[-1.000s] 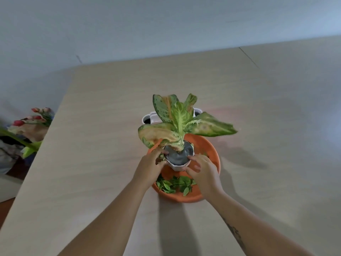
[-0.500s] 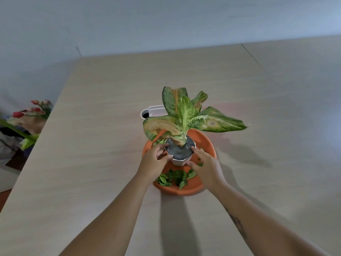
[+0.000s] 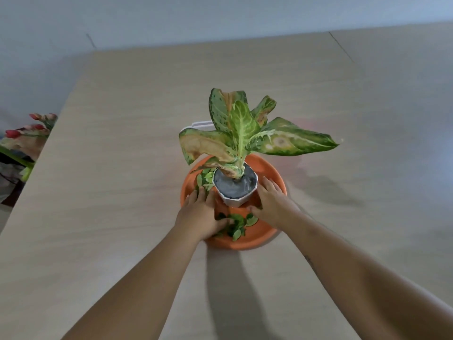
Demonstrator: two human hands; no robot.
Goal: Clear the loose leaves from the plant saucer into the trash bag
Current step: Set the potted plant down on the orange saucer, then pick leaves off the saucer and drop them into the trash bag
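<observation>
An orange plant saucer (image 3: pixel 247 243) sits mid-table with a white pot (image 3: pixel 235 200) standing in it, holding a plant with broad green and yellowed leaves (image 3: pixel 241 133). Small loose green leaves (image 3: pixel 239 223) lie in the saucer's near part, and more loose leaves (image 3: pixel 205 178) lie left of the pot. My left hand (image 3: pixel 199 213) rests flat in the saucer left of the pot, fingers apart, thumb on the near leaves. My right hand (image 3: pixel 272 202) lies flat to the right of the pot, its thumb reaching toward the same leaves. No trash bag is in view.
A white container (image 3: pixel 195 125) stands just behind the plant, mostly hidden by its leaves. Red and pink flowers (image 3: pixel 31 132) sit beyond the table's left edge. The light wooden table (image 3: pixel 122 192) runs back to a pale wall.
Both hands let go of the white pot's sides and dropped down flat into the saucer on either side of it. The view moved in slightly closer.
</observation>
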